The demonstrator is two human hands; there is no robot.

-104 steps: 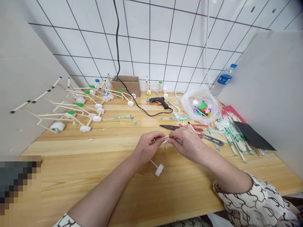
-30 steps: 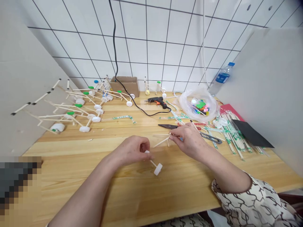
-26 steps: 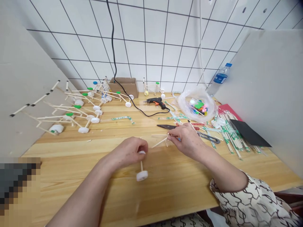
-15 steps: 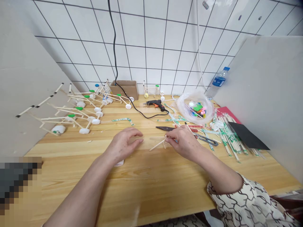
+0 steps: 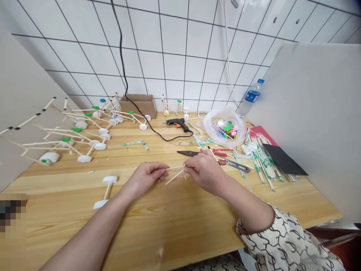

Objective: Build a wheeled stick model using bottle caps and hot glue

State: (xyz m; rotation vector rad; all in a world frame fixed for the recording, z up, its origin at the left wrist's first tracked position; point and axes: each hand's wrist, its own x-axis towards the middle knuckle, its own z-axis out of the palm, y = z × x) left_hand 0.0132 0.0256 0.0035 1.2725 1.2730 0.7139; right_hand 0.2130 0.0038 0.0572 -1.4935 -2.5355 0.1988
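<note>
Spanning left-right between left hand (image 5: 146,177) and right hand (image 5: 208,171): slender, pale wooden stick frame (image 5: 175,168). Right hand pinches its joint; left hand grips one tip. Second stick (image 5: 174,177) slants near-left.

The sticks (image 5: 175,177) looked like pale wood, as did the smooth, faintly shiny table (image 5: 169,233). From its middle, the tiles (image 5: 172,45) at twelve o'clock looked glossy, the box (image 5: 146,107) at eleven matt cardboard. At two, the bag (image 5: 209,128) was thin, crinkled plastic (cloudy, where the bottle (image 5: 244,108) was clear). The sheet (image 5: 284,160) at three looked matt; the sleeve (image 5: 282,235) at four was patterned cloth.
</note>
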